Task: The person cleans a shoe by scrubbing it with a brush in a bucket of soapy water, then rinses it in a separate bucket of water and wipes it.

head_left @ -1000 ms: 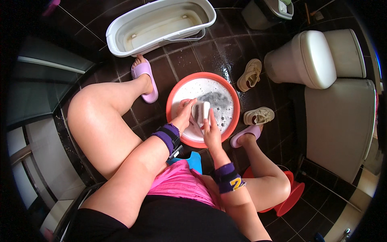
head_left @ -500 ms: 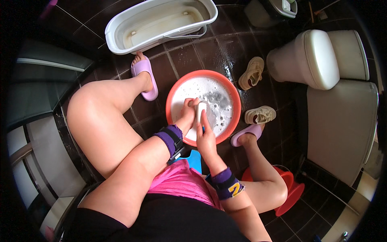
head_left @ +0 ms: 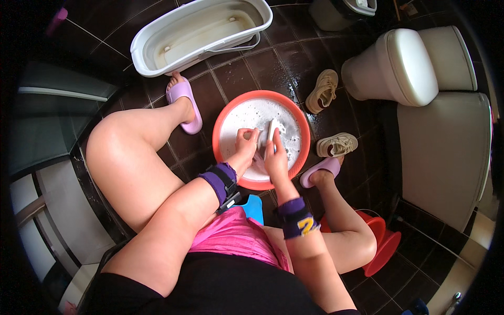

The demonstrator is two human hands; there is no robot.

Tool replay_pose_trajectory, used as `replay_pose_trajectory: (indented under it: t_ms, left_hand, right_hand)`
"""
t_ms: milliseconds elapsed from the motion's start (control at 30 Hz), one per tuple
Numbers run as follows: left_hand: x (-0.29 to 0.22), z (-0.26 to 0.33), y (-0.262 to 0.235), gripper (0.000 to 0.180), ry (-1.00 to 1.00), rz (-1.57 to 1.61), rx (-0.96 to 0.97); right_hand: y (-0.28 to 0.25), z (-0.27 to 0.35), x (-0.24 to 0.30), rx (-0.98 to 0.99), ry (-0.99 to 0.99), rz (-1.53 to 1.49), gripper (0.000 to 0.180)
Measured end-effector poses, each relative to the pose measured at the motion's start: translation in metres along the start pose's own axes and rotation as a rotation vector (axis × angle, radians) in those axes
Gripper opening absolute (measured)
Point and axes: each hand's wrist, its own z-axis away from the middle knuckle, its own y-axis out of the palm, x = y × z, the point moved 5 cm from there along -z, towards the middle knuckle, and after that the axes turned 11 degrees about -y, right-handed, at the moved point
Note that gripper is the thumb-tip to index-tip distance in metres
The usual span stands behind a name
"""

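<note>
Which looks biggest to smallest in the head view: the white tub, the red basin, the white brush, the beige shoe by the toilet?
1. white tub
2. red basin
3. beige shoe
4. white brush, partly hidden by the right hand, so unsure.

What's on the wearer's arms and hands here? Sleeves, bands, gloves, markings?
Both forearms are bare, no sleeves, and the left hand and right hand are gloveless. Each wrist carries a wide purple band: the left band has a black strap and a black clip, the right band has a yellow marking. No cables visible.
</note>
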Motion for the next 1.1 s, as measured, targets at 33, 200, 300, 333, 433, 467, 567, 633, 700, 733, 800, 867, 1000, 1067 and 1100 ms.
replay_pose_trajectory:
  t_ms: [33, 200, 300, 333, 433, 467, 567, 633, 700, 733, 800, 867, 1000, 1067, 1100]
  left_hand:
    - [0.002, 0.001, 0.002, 0.034, 0.001, -0.001, 0.005]
    - [0.027, -0.038, -0.025, 0.034, -0.075, 0.064, -0.023]
    - [0.006, -0.021, 0.003, 0.034, -0.033, 0.046, 0.050]
    - [-0.001, -0.010, 0.016, 0.034, -0.029, 0.000, 0.052]
    - [-0.001, -0.005, 0.016, 0.036, -0.048, -0.009, 0.016]
    - [0.001, -0.004, 0.015, 0.037, -0.097, -0.011, 0.003]
    - [0.002, -0.007, 0.010, 0.035, -0.091, 0.028, 0.002]
    - [-0.010, -0.003, 0.018, 0.033, -0.050, 0.030, 0.034]
    - [-0.009, -0.008, 0.022, 0.033, -0.007, 0.030, 0.039]
    - [-0.012, -0.003, 0.030, 0.032, 0.028, 0.024, 0.060]
    - [-0.009, 0.000, 0.034, 0.032, -0.033, 0.035, 0.063]
    - [-0.004, -0.001, 0.031, 0.032, -0.118, 0.027, 0.058]
    - [-0.004, -0.006, 0.018, 0.031, -0.032, 0.052, 0.057]
    - [-0.012, 0.003, 0.024, 0.031, -0.030, 0.043, 0.073]
    - [-0.015, 0.008, 0.028, 0.031, -0.049, 0.066, 0.096]
  right_hand:
    - [-0.003, -0.009, -0.004, -0.012, 0.015, 0.020, 0.050]
    - [0.036, 0.041, 0.007, 0.106, -0.182, -0.038, 0.052]
    - [0.016, 0.026, 0.000, 0.020, -0.152, -0.026, 0.051]
    - [0.004, 0.006, -0.014, -0.028, -0.138, -0.030, 0.051]
    - [-0.009, -0.012, -0.004, 0.033, 0.004, 0.055, 0.050]
    - [-0.009, -0.005, -0.002, 0.066, 0.028, 0.128, 0.048]
    - [-0.008, 0.047, 0.005, 0.025, -0.236, 0.054, 0.051]
    - [-0.015, 0.052, 0.015, 0.023, -0.249, 0.059, 0.051]
    - [-0.018, 0.029, 0.019, 0.076, -0.136, 0.068, 0.051]
    - [-0.022, 0.009, 0.019, 0.054, -0.106, 0.029, 0.051]
    - [-0.027, -0.015, 0.020, 0.091, -0.021, 0.122, 0.052]
    - [-0.021, -0.002, 0.010, 0.083, 0.009, 0.044, 0.051]
    - [-0.011, 0.059, 0.010, 0.128, -0.146, 0.008, 0.054]
    - [-0.017, 0.047, 0.008, 0.130, -0.074, 0.030, 0.054]
    - [-0.019, 0.031, 0.006, 0.087, -0.143, 0.012, 0.053]
